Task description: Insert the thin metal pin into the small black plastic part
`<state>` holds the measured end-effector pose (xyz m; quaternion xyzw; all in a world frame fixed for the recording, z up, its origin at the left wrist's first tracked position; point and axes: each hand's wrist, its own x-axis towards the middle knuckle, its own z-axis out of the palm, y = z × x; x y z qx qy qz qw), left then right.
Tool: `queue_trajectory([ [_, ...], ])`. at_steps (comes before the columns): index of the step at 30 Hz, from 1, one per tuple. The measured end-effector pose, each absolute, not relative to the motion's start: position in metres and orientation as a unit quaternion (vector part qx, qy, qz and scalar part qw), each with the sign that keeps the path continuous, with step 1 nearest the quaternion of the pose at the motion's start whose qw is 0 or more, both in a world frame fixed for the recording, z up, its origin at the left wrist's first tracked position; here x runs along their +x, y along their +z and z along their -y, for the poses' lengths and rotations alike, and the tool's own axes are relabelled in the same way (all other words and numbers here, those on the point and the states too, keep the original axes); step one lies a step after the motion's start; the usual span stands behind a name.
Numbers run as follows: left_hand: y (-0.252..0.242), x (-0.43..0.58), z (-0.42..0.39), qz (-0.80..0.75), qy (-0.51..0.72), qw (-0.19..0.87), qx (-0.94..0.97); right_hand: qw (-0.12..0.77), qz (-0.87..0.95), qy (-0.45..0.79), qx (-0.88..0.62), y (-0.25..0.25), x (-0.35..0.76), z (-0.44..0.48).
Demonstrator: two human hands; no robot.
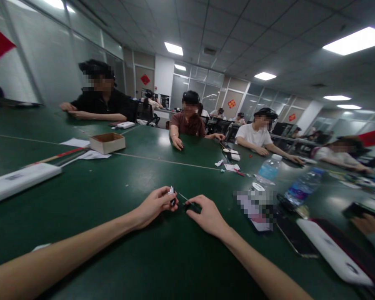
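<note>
My left hand pinches a small black-and-white object between thumb and fingertips, above the dark green table. My right hand sits just to its right, with the fingertips on a small dark piece. A thin metal rod runs from that piece towards the left hand. The exact shape of both small items is too small to make out, and my fingers partly hide them.
Two plastic water bottles and a phone lie to my right, beside a white case. A cardboard box, papers and a long white package lie to the left. Several co-workers sit around the table.
</note>
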<state>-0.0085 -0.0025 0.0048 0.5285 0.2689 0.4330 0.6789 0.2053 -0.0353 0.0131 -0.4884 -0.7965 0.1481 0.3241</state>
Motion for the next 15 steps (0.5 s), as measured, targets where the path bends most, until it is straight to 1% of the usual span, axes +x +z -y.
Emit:
queue_trajectory([
  [5, 0.0068, -0.0092, 0.0041, -0.27, 0.432, 0.68, 0.527, 0.298, 0.782, 0.108, -0.537, 0.0067, 0.2056, 0.0351],
  [9, 0.0075, -0.0089, 0.0046, -0.27, 0.431, 0.679, 0.53, 0.316, 0.769, 0.085, -0.55, 0.0041, 0.2013, 0.0385],
  [15, 0.0043, -0.008, 0.0015, -0.27, 0.438, 0.679, 0.524, 0.329, 0.774, 0.111, -0.529, 0.0086, 0.1978, 0.0333],
])
